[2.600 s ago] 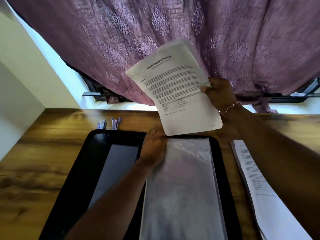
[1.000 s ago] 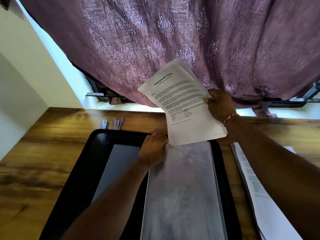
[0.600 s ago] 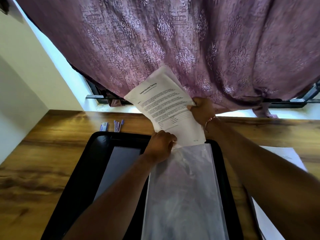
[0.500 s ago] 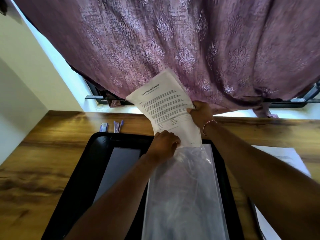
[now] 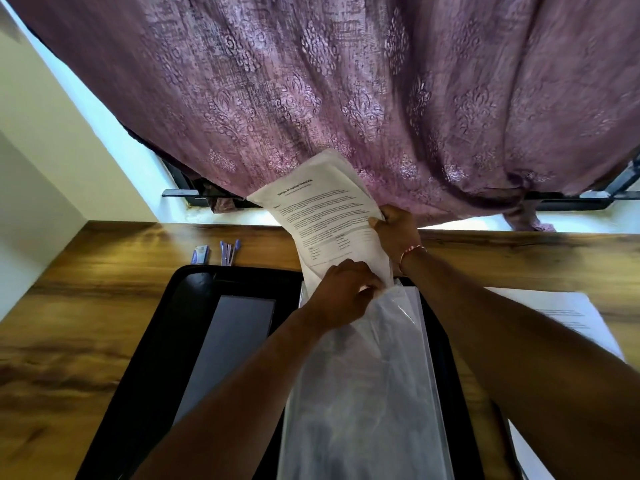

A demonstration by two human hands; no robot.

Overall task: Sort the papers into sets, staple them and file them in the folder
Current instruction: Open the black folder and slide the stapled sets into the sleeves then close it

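Observation:
A black folder [image 5: 166,341] lies open on the wooden desk, with clear plastic sleeves [image 5: 374,393] on its right half. My right hand [image 5: 398,233] grips the right edge of a printed paper set [image 5: 322,216], held upright and tilted at the folder's far end. The set's lower edge sits at the mouth of the top sleeve. My left hand [image 5: 346,292] pinches the sleeve's top edge and hides the set's bottom corner.
More printed papers [image 5: 571,317] lie on the desk to the right, partly under my right arm. A small stapler [image 5: 201,254] and pens [image 5: 228,251] rest beyond the folder's far left corner. A purple curtain [image 5: 346,98] hangs just behind.
My right hand brought the paper set down and left, to the sleeve's mouth. My left hand lifted the sleeve's top edge and closed on it.

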